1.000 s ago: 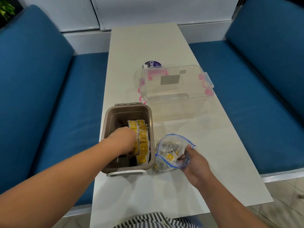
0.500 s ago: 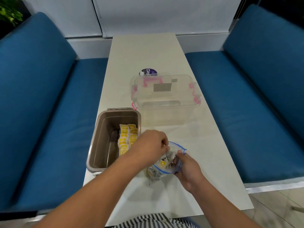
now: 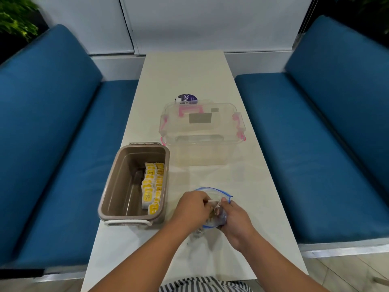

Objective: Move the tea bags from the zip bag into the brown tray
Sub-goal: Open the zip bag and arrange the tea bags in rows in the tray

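Observation:
The brown tray (image 3: 111, 190) stands on the table at the near left, with a row of yellow-labelled tea bags (image 3: 152, 187) stacked along its right wall. Just right of it lies the clear zip bag (image 3: 219, 193) with a blue rim. My left hand (image 3: 192, 207) reaches into the bag's mouth, its fingers curled around tea bags inside. My right hand (image 3: 233, 220) grips the bag's right side and holds it open. What the bag contains is mostly hidden by both hands.
A clear lidded box (image 3: 202, 133) with pink latches stands behind the bag, with a dark round label (image 3: 186, 99) behind it. The pale table (image 3: 185, 70) is narrow, flanked by blue benches (image 3: 63, 165) on both sides.
My left hand left the brown tray, moved right and went into the zip bag. My right hand kept holding the bag. The view tilted up.

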{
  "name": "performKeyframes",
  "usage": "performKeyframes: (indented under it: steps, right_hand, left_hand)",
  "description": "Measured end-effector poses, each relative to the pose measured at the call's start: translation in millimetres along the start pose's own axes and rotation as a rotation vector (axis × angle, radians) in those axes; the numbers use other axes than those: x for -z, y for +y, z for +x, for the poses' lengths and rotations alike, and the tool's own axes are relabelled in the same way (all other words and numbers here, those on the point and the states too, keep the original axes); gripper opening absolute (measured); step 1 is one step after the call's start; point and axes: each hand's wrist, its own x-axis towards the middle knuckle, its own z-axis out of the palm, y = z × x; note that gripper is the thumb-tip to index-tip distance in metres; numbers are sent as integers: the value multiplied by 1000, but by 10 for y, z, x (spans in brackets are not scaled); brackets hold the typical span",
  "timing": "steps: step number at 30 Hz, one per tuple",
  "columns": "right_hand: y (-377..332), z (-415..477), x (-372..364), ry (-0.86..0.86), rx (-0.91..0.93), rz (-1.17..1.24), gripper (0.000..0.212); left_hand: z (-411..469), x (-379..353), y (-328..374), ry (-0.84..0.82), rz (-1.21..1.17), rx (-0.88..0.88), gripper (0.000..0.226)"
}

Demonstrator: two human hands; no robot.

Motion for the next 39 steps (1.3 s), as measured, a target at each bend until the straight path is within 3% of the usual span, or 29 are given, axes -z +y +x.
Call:
performKeyframes:
  steps: [5, 9, 18, 25, 33, 37, 39]
  right_hand:
    - [-61, 52, 14, -11, -18, 16, 34]
    - [-87, 92, 6, -32, -22, 40, 35]
    - [-138, 122, 11, -74, -58, 121, 36]
    - [-174, 168, -14, -56, -71, 125, 33]
    - [-214, 227, -77, -31, -72, 131, 32]
    - [-226, 252, -117, -23, -67, 137, 31]
    - [-226, 261, -153, -19, -66, 142, 30]
  left_hand:
    - [-8, 24, 20, 89, -293, 58, 11]
    - [57, 20, 20, 43, -434, 141, 11]
    - [77, -46, 26, 44, -414, 123, 19]
    - [95, 31, 21, 112, -194, 48, 33]
    - [104, 444, 18, 37, -455, 52, 11]
    - [27, 727, 3, -40, -552, 59, 27]
    - [-7, 843, -4, -48, -563, 56, 25]
